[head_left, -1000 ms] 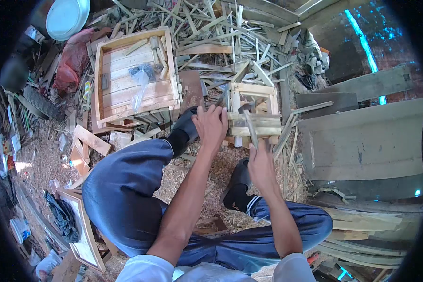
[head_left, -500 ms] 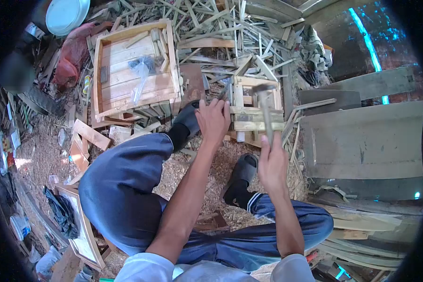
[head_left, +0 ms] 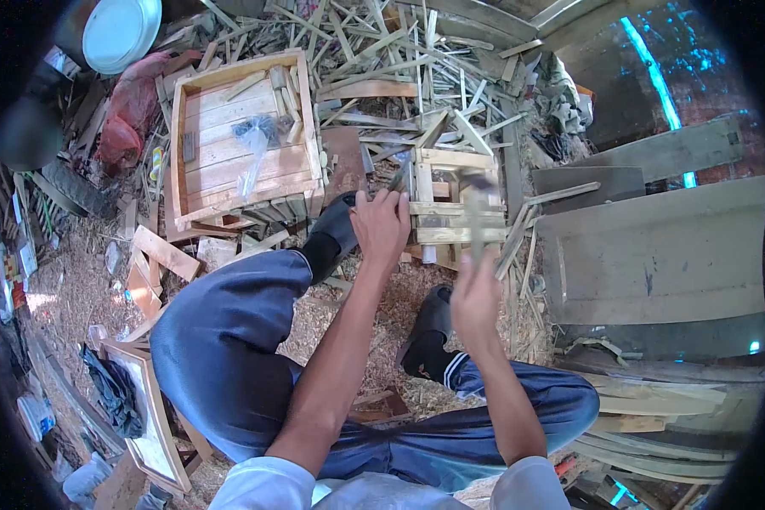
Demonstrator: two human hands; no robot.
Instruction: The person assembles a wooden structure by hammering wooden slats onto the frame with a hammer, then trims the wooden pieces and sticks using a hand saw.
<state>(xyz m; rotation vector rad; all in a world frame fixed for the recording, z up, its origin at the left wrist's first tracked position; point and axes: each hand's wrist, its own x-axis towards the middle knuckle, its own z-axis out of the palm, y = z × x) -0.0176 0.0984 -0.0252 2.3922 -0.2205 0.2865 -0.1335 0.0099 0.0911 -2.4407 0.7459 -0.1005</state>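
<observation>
A hammer (head_left: 478, 208), smeared by motion, is gripped in my right hand (head_left: 476, 299) over the right part of a small wooden frame (head_left: 455, 159). The frame is made of light slats and stands on the floor in front of my feet. My left hand (head_left: 381, 225) is at the frame's left side with its fingers curled and close together. A dark, narrow piece (head_left: 400, 176) shows just beyond those fingertips; what the fingers hold is hidden.
A shallow wooden tray (head_left: 181, 161) at the left holds wood offcuts and a clear plastic bag (head_left: 251, 161). Loose wood strips (head_left: 382, 55) are piled behind the frame. Flat boards (head_left: 654, 251) lie at the right. Wood shavings cover the floor between my sandals (head_left: 433, 314).
My right hand and the hammer have moved slightly left and down, and the hammer is more blurred. My left hand stays at the frame's left side. The whole view has shifted a little.
</observation>
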